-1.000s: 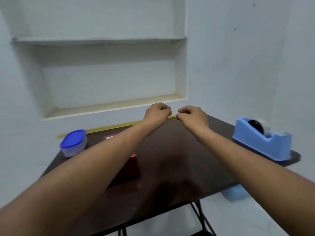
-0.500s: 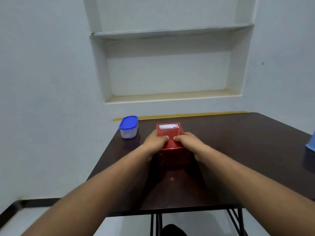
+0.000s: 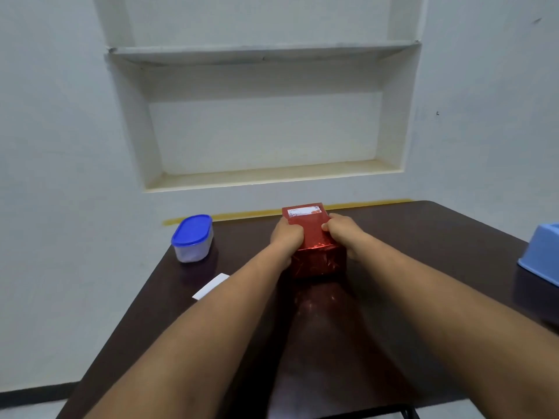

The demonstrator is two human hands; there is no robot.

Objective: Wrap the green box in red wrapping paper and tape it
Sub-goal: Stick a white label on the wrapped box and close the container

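A dark brown table with a glossy top and rounded far corner stands against a pale, plain wall. Set into that wall is a recessed niche with one shelf across it, its sill cream-coloured. A strip of yellow tape runs along the wall where the table's far edge meets it.

Near the table's left edge sits an oval, translucent plastic container with a blue lid. Nearer the person lies a small flat white paper slip. At the right edge of the view part of a light blue plastic tape dispenser shows.

The box, fully covered in shiny red foil wrapping with crinkled highlights, stands on the table toward the far middle. A white label lies on its top face near the far edge. The left hand grips the box's left side, fingers curled over the top edge. The right hand holds the right side, thumb pressed on the top face. Both forearms reach forward, with the box between the hands.
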